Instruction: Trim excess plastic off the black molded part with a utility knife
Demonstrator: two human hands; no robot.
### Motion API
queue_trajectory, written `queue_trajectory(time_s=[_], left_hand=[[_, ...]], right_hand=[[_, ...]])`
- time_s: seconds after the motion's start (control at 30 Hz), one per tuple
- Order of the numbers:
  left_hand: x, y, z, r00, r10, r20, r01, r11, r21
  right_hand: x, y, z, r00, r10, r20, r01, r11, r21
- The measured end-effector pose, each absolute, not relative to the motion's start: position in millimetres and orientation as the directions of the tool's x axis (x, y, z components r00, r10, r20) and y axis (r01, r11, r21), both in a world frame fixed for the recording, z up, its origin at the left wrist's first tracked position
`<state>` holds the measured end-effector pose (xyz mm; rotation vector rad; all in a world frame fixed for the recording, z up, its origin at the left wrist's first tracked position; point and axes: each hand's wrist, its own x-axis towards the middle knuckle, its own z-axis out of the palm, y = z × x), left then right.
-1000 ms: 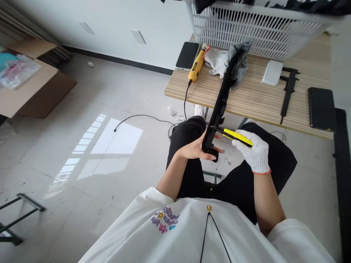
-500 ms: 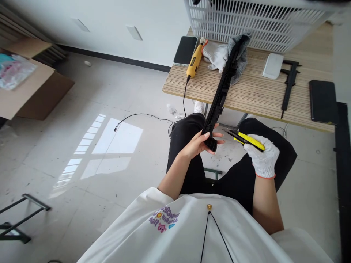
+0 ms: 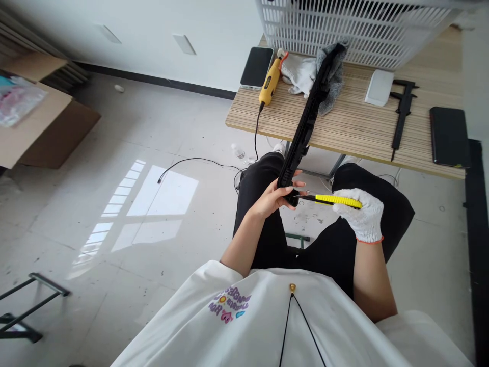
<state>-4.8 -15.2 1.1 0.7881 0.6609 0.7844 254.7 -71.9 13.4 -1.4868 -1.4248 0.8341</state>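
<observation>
My bare left hand (image 3: 272,198) grips the near end of a long black plastic part (image 3: 301,130), which slants up and away over the table edge. Its far end lies on a grey cloth (image 3: 331,99). In a white knit glove, my right hand (image 3: 362,211) is closed around a yellow and black utility knife (image 3: 338,201). The knife points left, and its thin tip is at the near end of the black part, beside my left fingers. Whether the tip touches the plastic is hard to make out.
On the wooden table (image 3: 355,133) lie a yellow rotary tool (image 3: 270,84), a phone (image 3: 257,67), a white glove (image 3: 298,71), a white block (image 3: 379,87), a black caliper (image 3: 402,114) and a black phone (image 3: 449,136). Behind stands a white basket (image 3: 344,38). A cable (image 3: 198,159) crosses the floor.
My right hand has brought the knife left and turned it nearly level, so its tip has come to the near end of the black part. My left hand keeps its grip.
</observation>
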Motion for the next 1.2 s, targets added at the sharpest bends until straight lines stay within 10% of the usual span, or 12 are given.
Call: queue_trajectory(time_s=[0.77,1.2], left_hand=[[-5,-16,-1,0.534,0.822,-0.199,-0.317,0.413,0.854],[3,-15,10,0.548,0.796,-0.257,-0.248,0.448,0.859]], right_hand=[[256,-71,20,0.024,0.996,0.085,0.410,0.068,-0.910],[260,-67,12,0.324,0.943,0.076,0.320,-0.034,-0.947]])
